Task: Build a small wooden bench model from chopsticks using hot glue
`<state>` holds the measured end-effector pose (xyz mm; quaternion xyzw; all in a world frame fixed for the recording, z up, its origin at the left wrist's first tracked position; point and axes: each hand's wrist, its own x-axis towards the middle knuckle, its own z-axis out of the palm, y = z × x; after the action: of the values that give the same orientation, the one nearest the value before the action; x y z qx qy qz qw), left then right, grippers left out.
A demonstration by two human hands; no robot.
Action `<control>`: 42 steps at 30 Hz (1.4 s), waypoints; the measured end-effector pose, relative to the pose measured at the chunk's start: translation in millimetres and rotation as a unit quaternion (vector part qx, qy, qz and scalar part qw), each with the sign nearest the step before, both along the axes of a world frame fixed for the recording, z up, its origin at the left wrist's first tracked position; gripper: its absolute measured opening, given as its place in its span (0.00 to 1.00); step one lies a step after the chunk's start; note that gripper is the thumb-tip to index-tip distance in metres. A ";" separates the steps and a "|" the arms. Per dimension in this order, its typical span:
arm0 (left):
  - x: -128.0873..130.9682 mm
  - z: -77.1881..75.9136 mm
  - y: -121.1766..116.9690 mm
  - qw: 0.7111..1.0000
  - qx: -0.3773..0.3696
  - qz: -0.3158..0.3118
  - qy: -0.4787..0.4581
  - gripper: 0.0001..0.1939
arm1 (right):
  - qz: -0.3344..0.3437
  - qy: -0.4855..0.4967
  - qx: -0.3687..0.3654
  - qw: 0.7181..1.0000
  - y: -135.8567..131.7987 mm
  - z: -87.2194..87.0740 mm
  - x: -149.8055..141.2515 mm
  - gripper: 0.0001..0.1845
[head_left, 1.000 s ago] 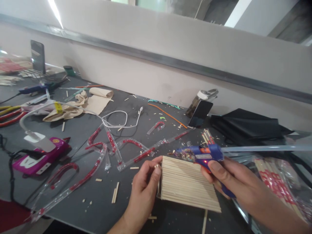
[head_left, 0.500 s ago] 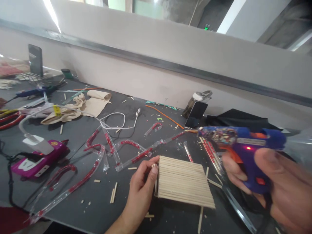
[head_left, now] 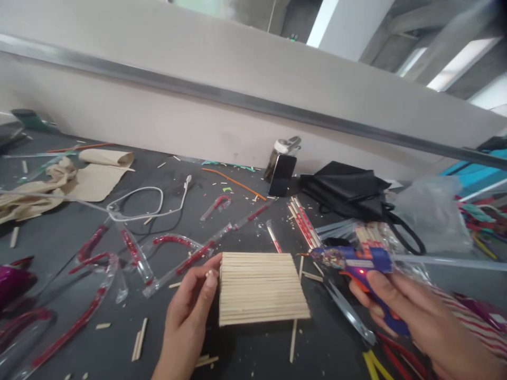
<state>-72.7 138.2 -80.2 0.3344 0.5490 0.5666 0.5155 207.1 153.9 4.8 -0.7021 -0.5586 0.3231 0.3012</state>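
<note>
A flat panel of pale wooden sticks (head_left: 259, 287) lies on the dark table (head_left: 190, 327). My left hand (head_left: 190, 306) presses its fingertips against the panel's left edge, fingers curled together. My right hand (head_left: 412, 316) grips a blue glue gun (head_left: 358, 264) by its handle, to the right of the panel. The gun's nozzle points left, apart from the sticks, and a clear glue stick juts out behind it. A red light glows on the gun.
Clear wrappers with red print (head_left: 130, 253) lie strewn left of the panel. A white cable (head_left: 146, 203), tan cloth (head_left: 47, 179), a black bag (head_left: 348, 192), a phone leaning on a bottle (head_left: 282, 171) and packs of wrapped sticks (head_left: 304, 224) crowd the table. Loose stick bits are scattered about.
The glue gun has come off the panel's top edge, swung up to the right, then dropped lower beside the panel. The camera has turned right. My left hand has stayed on the panel's edge.
</note>
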 end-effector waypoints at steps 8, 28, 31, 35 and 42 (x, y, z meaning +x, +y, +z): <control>1.1 -0.9 0.7 0.999 -0.025 0.022 0.025 0.13 | -0.017 0.059 -0.054 0.997 1.6 -4.7 -4.1 0.27; 1.0 0.1 1.2 0.998 -0.038 0.028 0.036 0.14 | 0.001 0.008 -0.029 1.000 5.5 -2.1 -10.8 0.27; 0.6 -0.2 0.9 0.998 -0.038 0.029 0.034 0.14 | 0.006 -0.003 -0.028 1.000 5.9 -2.5 -9.9 0.27; 0.2 0.1 0.7 0.999 -0.031 0.019 0.023 0.13 | 0.007 -0.005 -0.034 0.999 6.5 -3.3 -8.7 0.27; 0.1 0.8 1.4 0.998 -0.030 0.029 0.037 0.14 | 0.000 -0.008 -0.038 0.999 6.5 -2.4 -10.4 0.27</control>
<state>-72.6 139.6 -79.3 0.3237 0.5933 0.5520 0.4884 196.7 160.4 2.4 -0.7155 -0.5487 0.3380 0.2697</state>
